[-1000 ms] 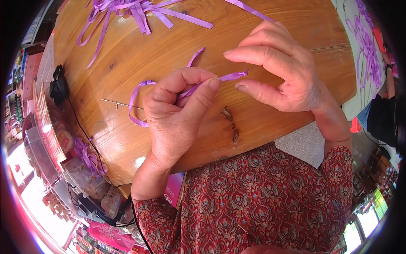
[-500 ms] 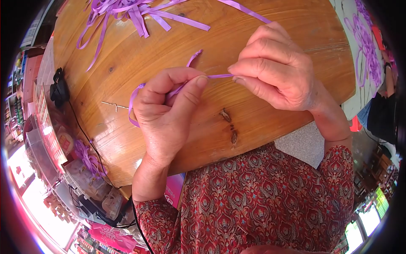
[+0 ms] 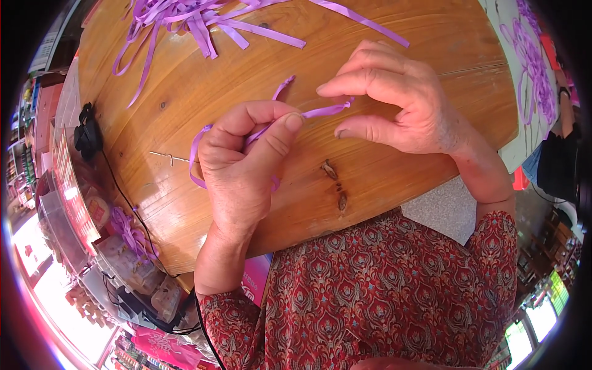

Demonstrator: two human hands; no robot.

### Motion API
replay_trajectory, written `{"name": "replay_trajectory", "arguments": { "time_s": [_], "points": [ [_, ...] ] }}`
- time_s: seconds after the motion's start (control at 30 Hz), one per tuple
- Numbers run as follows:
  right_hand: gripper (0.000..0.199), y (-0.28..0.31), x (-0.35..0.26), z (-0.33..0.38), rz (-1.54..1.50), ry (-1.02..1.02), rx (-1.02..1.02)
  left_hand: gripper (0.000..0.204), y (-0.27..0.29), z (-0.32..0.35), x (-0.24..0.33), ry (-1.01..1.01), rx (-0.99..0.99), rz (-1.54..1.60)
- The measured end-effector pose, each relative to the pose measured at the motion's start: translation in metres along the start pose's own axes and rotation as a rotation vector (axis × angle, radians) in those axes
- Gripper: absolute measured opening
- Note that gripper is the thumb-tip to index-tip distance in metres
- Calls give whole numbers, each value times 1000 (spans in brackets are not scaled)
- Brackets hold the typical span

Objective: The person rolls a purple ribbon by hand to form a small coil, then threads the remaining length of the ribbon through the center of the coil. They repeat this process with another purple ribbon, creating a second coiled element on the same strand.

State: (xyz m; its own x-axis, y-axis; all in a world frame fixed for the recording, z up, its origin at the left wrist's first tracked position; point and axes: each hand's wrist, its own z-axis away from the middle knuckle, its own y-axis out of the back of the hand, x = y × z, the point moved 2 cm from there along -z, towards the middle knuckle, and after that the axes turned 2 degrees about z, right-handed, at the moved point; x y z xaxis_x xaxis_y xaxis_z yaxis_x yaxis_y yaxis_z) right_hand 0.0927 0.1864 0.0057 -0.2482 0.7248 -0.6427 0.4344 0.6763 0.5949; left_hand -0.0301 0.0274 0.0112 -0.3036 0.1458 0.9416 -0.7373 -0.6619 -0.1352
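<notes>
Between thumb and forefinger, my left hand [image 3: 246, 160] pinches a purple ribbon [image 3: 324, 111]. One end of the ribbon sticks out to the right and finishes in a small knot. Another knotted end points up and away behind the fingers, and a loop hangs at the left of the hand. My right hand [image 3: 388, 102] is open just right of the knot, thumb and fingers apart around its side with nothing between them. A thin bent metal tool [image 3: 169, 157] lies on the table left of my left hand, its other end hidden behind the ribbon loop and hand.
A heap of loose purple ribbons [image 3: 191, 18] lies on the far side of the wooden table [image 3: 370, 191]. At the left edge are a black cable device [image 3: 87, 131] and plastic boxes [image 3: 132, 265]. More purple ribbons [image 3: 536, 74] lie on a pale surface at right.
My right thumb and fingers have parted and let go of the ribbon's knotted end. The left hand keeps its pinch, nearly still.
</notes>
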Motion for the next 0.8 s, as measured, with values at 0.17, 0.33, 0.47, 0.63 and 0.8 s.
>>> {"name": "replay_trajectory", "arguments": {
  "time_s": [0.17,0.33,0.47,0.63,0.8],
  "points": [
    [35,1,-1,1,-22,-7,17,6,0,0,-2,6,-9,-3],
    [25,4,-3,0,9,93,11,6,-2,2,-2,6,-7,-1],
    [14,13,-10,-6,132,83,-13,7,-4,7,1,-93,-55,-71],
    [11,29,-1,-1,78,-56,107,27,0,3,8,-388,-267,-537],
    [16,84,40,20,-398,-86,680,22,12,0,10,-310,-177,-418]
  ]
}}
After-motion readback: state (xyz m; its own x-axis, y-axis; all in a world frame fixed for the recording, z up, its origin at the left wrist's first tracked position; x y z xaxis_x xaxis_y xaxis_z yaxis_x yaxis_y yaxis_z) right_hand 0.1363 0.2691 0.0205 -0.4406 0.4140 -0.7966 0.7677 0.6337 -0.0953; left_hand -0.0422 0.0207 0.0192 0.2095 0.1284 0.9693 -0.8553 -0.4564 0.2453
